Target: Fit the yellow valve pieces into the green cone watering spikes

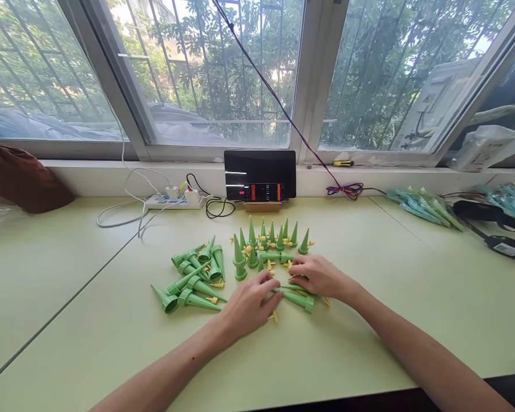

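Note:
My left hand (249, 301) is low over the table with curled fingers. Its fingertips meet by the thin end of a green plastic watering spike (301, 300) that lies on its side; whatever is between them is hidden. Across from it, my right hand (320, 276) has its fingers pressed together beside a small yellow valve piece (289, 266), and I cannot make out what they hold. Behind both hands, several green spikes (280, 239) stand point up among yellow pieces. Left of my left hand is a loose pile of green spikes (196, 283). Another yellow piece (275, 316) lies in front of that hand.
A dark tablet (260, 166) and a phone with a timer (266, 192) stand at the back. A power strip (171, 200) with cables is left of them. Bagged parts (424, 207) and a black strap (493, 229) lie right; a brown bag (23, 177) is far left.

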`<state>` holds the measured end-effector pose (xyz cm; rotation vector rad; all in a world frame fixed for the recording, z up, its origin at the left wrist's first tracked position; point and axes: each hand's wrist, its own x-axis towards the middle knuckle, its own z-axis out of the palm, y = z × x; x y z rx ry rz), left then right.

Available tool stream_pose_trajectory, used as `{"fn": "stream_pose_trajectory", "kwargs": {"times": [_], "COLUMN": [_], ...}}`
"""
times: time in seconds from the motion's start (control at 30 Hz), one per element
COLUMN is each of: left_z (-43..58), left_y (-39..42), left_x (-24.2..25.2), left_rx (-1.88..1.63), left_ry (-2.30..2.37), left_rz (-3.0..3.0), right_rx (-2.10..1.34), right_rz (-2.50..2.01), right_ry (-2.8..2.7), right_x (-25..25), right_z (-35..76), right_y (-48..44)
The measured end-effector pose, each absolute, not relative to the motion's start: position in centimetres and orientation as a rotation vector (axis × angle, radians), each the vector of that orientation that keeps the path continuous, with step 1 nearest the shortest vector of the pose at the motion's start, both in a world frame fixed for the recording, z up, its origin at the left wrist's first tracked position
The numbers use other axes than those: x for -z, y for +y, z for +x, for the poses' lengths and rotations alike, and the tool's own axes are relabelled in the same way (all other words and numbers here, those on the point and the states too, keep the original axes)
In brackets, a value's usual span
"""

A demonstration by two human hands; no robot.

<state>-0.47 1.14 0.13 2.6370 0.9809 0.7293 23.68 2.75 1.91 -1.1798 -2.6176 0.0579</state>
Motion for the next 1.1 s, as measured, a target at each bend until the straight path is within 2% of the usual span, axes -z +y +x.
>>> {"fn": "stream_pose_trajectory", "kwargs": {"times": [0.5,0.77,1.1], "left_z": [-0.5,-0.6,-0.3], "left_y": [1.2,1.2,0.9], "left_x": [-0.4,-0.2,-0.3], "left_rx": [-0.694,-0.757,-0.793], "left_ry": [1.032,1.065,1.107], "left_rz": [2.579,2.575,2.517], "right_rx": [0.077,0.245,0.211], "right_rz": [-1.166,-1.017,-0.776], "right_ry": [-2.541,-2.404,-2.191], "right_x": [-1.6,-1.8,-2.2], "right_z": [23.1,22.5,21.6], "right_y": [2.4,2.0,0.7]}}
